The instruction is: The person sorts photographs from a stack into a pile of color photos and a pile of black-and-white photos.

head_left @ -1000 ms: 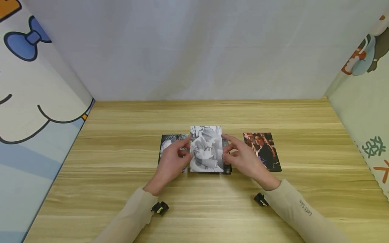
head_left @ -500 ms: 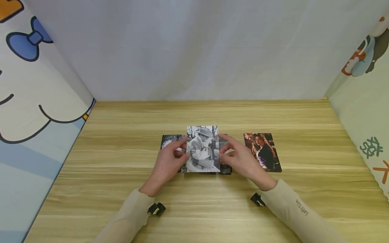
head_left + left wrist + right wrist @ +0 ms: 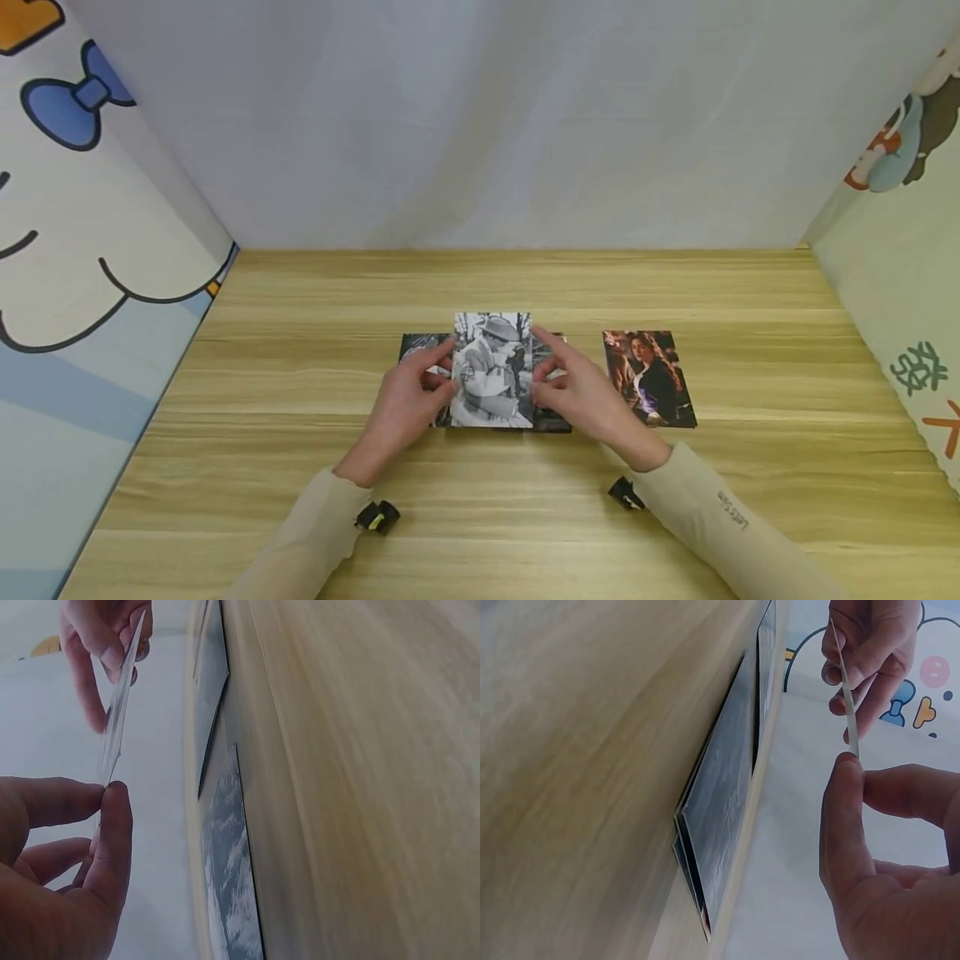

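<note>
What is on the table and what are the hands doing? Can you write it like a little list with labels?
held photo: black-and-white photo, lifted clear of the table
left hand: left hand pinches the photo's left edge
right hand: right hand pinches the photo's right edge
under the held photo: dark photos lying flat, some stacked
off to the right: colour portrait photo, lying flat by itself
surface: wooden table
around: white back wall, cartoon panels at both sides
</note>
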